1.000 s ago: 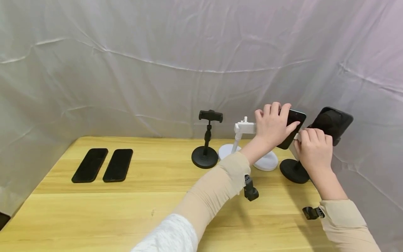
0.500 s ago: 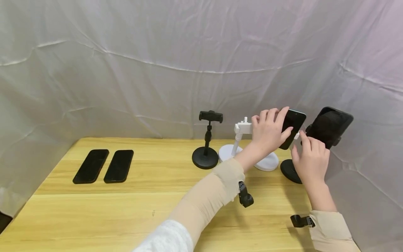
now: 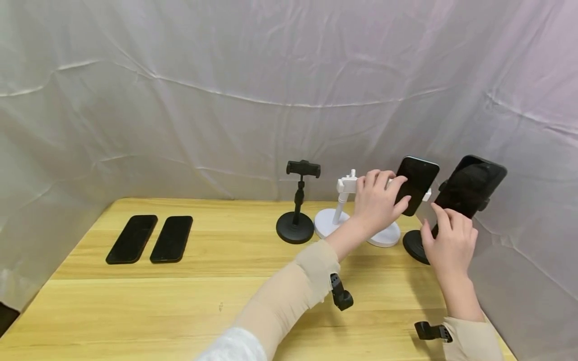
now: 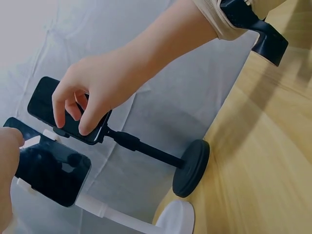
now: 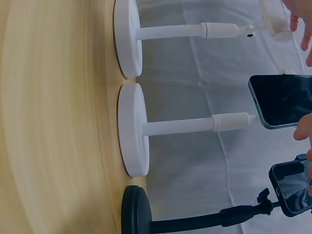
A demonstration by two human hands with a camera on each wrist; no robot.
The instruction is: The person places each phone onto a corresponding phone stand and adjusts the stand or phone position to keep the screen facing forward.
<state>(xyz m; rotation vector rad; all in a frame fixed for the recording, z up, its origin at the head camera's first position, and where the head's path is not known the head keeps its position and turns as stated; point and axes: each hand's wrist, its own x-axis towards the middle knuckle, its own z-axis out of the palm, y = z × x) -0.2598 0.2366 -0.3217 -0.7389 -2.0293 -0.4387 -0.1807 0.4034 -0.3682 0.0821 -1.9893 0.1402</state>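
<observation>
My left hand is at the left edge of a dark phone, its fingers spread and loosely bent. A white stand's clamp holds that phone. My right hand, fingers loosely bent, is beside and in front of a second phone mounted on a black stand. In the left wrist view the right hand overlaps this second phone; whether it touches is unclear. Fingertips of the right hand appear at the right wrist view's edge, by the first phone.
Two black phones lie side by side on the wooden table's left, one phone beside another phone. A black stand with a bare clamp stands left of a second white stand. Grey cloth hangs behind the table.
My left hand has slid down and left, baring more of the phone on the white stand. My right hand has let go of that clamp's right end and moved slightly down. Both phones stay in place.
</observation>
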